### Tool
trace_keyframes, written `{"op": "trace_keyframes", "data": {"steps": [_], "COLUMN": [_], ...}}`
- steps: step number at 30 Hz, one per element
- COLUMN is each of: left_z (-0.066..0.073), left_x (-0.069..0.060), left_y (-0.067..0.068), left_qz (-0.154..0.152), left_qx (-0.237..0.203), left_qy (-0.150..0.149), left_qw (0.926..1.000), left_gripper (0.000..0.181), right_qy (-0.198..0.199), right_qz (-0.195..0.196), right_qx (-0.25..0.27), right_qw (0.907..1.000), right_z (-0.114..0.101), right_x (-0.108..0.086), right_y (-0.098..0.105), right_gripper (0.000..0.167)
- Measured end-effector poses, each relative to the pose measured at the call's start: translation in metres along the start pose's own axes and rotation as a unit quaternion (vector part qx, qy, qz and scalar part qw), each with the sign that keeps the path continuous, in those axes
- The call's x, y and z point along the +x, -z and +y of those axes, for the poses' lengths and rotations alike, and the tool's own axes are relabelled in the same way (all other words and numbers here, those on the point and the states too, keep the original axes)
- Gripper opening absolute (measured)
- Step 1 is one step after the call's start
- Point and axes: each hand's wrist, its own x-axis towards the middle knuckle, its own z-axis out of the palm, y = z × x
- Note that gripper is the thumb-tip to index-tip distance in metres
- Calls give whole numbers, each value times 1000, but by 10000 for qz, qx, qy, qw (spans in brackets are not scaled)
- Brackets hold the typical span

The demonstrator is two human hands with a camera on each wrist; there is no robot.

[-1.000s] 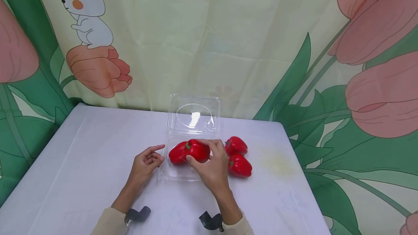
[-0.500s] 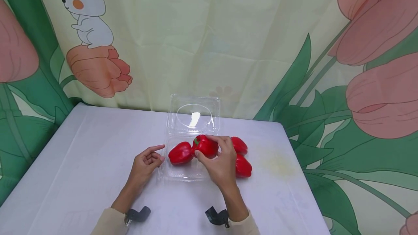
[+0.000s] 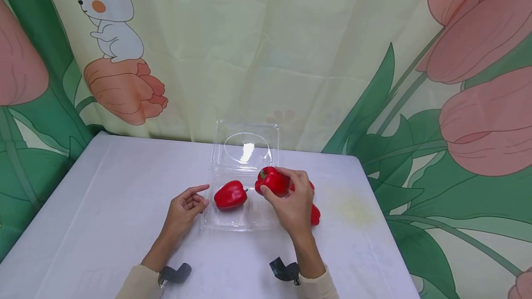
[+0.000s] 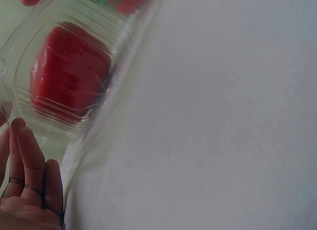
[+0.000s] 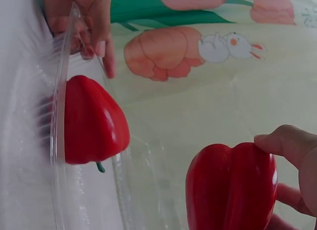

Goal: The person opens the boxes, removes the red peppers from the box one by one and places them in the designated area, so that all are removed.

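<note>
A red bell pepper (image 3: 271, 182) is gripped between the thumb and fingers of my right hand (image 3: 294, 204), over the right part of the clear plastic container (image 3: 237, 224). Another red pepper (image 3: 230, 194) lies on its side in the left part of that container, its green stem facing right. At the container's left edge my left hand (image 3: 184, 209) rests with the index finger extended and the other fingers loosely bent. The right wrist view shows the held pepper (image 5: 231, 188) apart from the one in the container (image 5: 93, 121).
Just right of the container, two more red peppers, one of them lower (image 3: 315, 215), are partly hidden behind my right hand. The container's clear lid (image 3: 247, 146) stands open at the back. A patterned curtain (image 3: 307, 59) hangs behind the white-covered table (image 3: 124, 197).
My right hand has moved right and slightly back with its pepper, away from the pepper in the container, and covers more of the two outside. My left hand has stayed in place.
</note>
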Motion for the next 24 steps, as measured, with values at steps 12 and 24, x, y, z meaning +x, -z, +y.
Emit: {"op": "trace_keyframes", "data": {"steps": [12, 24], "left_z": [0, 1], "left_x": [1, 1], "left_y": [-1, -1], "left_qz": [58, 46], "left_qx": [14, 23], "left_qy": [141, 85], "left_qw": [9999, 10000], "left_gripper": [45, 45], "right_qy": [-150, -375], "right_qz": [93, 307], "right_qx": [-51, -84], "right_qw": [9998, 9988], "right_z": [7, 16], "right_x": [9, 18], "right_y": [12, 27], "right_gripper": [66, 68]}}
